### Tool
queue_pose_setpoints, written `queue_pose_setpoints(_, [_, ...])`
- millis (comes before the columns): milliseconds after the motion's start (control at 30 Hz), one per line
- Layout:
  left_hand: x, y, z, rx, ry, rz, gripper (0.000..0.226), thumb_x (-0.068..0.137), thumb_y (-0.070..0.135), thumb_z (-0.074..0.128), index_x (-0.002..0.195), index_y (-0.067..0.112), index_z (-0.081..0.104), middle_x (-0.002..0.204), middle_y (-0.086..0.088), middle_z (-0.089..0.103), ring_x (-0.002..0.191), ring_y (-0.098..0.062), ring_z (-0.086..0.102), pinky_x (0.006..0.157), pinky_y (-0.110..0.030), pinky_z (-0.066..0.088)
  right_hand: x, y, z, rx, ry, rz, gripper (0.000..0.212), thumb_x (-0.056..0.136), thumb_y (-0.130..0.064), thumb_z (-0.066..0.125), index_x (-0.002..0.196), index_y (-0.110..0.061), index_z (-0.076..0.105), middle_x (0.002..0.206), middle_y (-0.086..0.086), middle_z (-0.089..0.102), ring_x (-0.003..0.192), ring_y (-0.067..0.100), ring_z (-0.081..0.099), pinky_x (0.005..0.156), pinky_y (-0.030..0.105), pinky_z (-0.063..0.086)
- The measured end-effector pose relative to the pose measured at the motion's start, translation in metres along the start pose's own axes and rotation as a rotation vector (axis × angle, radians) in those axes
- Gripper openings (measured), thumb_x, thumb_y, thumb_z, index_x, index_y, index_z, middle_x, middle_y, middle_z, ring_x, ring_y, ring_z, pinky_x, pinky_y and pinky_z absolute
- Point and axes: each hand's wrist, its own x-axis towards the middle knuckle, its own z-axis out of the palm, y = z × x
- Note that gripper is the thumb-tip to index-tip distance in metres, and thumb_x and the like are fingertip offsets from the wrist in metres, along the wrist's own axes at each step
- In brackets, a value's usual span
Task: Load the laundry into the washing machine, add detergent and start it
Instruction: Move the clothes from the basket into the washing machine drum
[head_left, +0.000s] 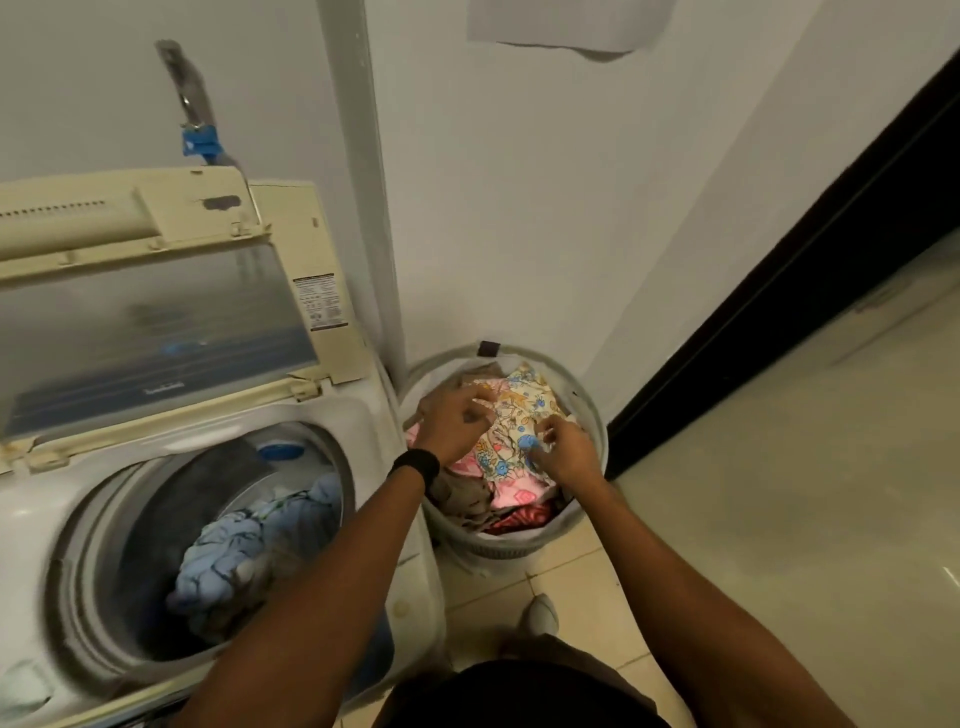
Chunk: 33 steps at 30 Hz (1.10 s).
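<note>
One washing machine (374, 415) at left; one laundry basket (498, 551) at centre; one floral cloth (519, 415); two hands, left hand (457, 415) and right hand (566, 452); one wristband (415, 465); one shoe (543, 613).

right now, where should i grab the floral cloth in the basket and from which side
Come from above and take the floral cloth by its raised folds: it lies crumpled on top of the pile in the laundry basket, uncovered. The left hand grips its far left edge, the right hand pinches its near right fold; lifting both should free it whole.
</note>
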Motion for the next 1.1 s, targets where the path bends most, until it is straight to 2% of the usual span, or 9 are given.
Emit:
queue_pose_setpoints(67, [0.004, 0.001, 0.010, 0.020, -0.010, -0.015, 0.025, 0.093, 0.008, 0.070, 0.110, 0.027, 0.070, 0.106, -0.003, 0.076, 0.100, -0.020, 0.073, 0.091, -0.052, 0.059, 0.002, 0.020, 0.006, -0.113, -0.083, 0.054, 0.046, 0.085, -0.030, 0.080, 0.123, -0.016, 0.059, 0.117, 0.006, 0.067, 0.106, 0.026, 0.064, 0.085, 0.035, 0.051])
queue_pose_setpoints(267, [0.014, 0.005, 0.026, 0.074, -0.057, -0.066, 0.027, 0.094, 0.009, 0.068, 0.108, 0.033, 0.068, 0.099, -0.002, 0.076, 0.099, -0.022, 0.072, 0.093, -0.051, 0.058, 0.011, 0.030, 0.010, -0.193, -0.064, 0.009, 0.003, 0.093, -0.017, 0.061, 0.095, -0.018, 0.060, 0.098, 0.003, 0.068, 0.093, 0.023, 0.063, 0.073, 0.034, 0.048])
queue_pose_setpoints(400, [0.020, 0.006, 0.032, 0.100, -0.087, -0.063, 0.022, 0.091, 0.022, 0.071, 0.112, 0.029, 0.067, 0.101, 0.002, 0.073, 0.097, -0.018, 0.070, 0.090, -0.047, 0.059, 0.017, 0.006, -0.016, 0.229, 0.033, -0.065, 0.022, 0.094, -0.018, 0.064, 0.075, -0.018, 0.053, 0.067, -0.004, 0.054, 0.064, 0.015, 0.052, 0.061, 0.032, 0.042])
queue_pose_setpoints(533, [0.020, 0.032, 0.035, -0.049, -0.005, -0.091, 0.034, 0.098, 0.053, 0.062, 0.118, 0.025, 0.065, 0.111, 0.003, 0.072, 0.103, -0.016, 0.068, 0.093, -0.041, 0.058, 0.013, -0.031, -0.053, 0.779, 0.025, -0.062, 0.014, 0.101, -0.015, 0.062, 0.089, -0.013, 0.069, 0.070, -0.004, 0.068, 0.065, 0.012, 0.062, 0.065, 0.030, 0.052])
queue_pose_setpoints(633, [0.020, 0.063, 0.025, -0.171, 0.113, 0.046, 0.036, 0.100, 0.046, 0.061, 0.124, 0.020, 0.067, 0.111, 0.009, 0.072, 0.105, -0.009, 0.067, 0.091, -0.023, 0.055, 0.009, -0.059, -0.071, 0.993, 0.004, -0.118, 0.010, 0.100, -0.010, 0.063, 0.101, -0.006, 0.072, 0.084, 0.005, 0.074, 0.079, 0.016, 0.069, 0.076, 0.030, 0.057])
queue_pose_setpoints(800, [0.022, 0.105, -0.005, -0.175, 0.100, 0.306, 0.028, 0.104, 0.025, 0.060, 0.129, 0.013, 0.068, 0.120, 0.004, 0.072, 0.112, -0.007, 0.068, 0.095, -0.023, 0.054, -0.004, -0.096, -0.093, 1.210, 0.079, -0.213, 0.017, 0.097, -0.003, 0.064, 0.110, 0.007, 0.069, 0.095, 0.015, 0.074, 0.087, 0.021, 0.071, 0.086, 0.033, 0.059])
queue_pose_setpoints(933, [0.026, 0.113, -0.031, -0.161, 0.159, 0.362, 0.024, 0.106, 0.014, 0.054, 0.122, 0.009, 0.071, 0.117, 0.001, 0.074, 0.107, -0.004, 0.068, 0.094, -0.024, 0.052, -0.013, -0.110, -0.104, 0.908, 0.361, -0.385, 0.014, 0.092, -0.002, 0.065, 0.103, -0.005, 0.073, 0.097, 0.004, 0.074, 0.086, 0.010, 0.067, 0.079, 0.028, 0.054])
queue_pose_setpoints(1000, [0.026, 0.117, -0.044, -0.061, 0.112, 0.411, 0.022, 0.105, 0.013, 0.058, 0.120, 0.008, 0.072, 0.114, 0.003, 0.073, 0.104, 0.006, 0.066, 0.095, -0.022, 0.052, -0.017, -0.111, -0.107, 0.671, 0.461, -0.512, 0.035, 0.084, -0.009, 0.071, 0.115, -0.025, 0.065, 0.117, -0.008, 0.066, 0.103, 0.012, 0.060, 0.080, 0.029, 0.051])
queue_pose_setpoints(1100, [0.021, 0.122, -0.057, 0.014, -0.002, 0.484, 0.020, 0.100, 0.015, 0.066, 0.117, 0.009, 0.075, 0.111, 0.002, 0.076, 0.105, -0.002, 0.069, 0.093, -0.019, 0.053, -0.017, -0.113, -0.112, 0.339, 0.321, -0.669, 0.059, 0.085, -0.022, 0.073, 0.137, -0.039, 0.052, 0.136, -0.019, 0.056, 0.124, 0.011, 0.052, 0.101, 0.029, 0.045])
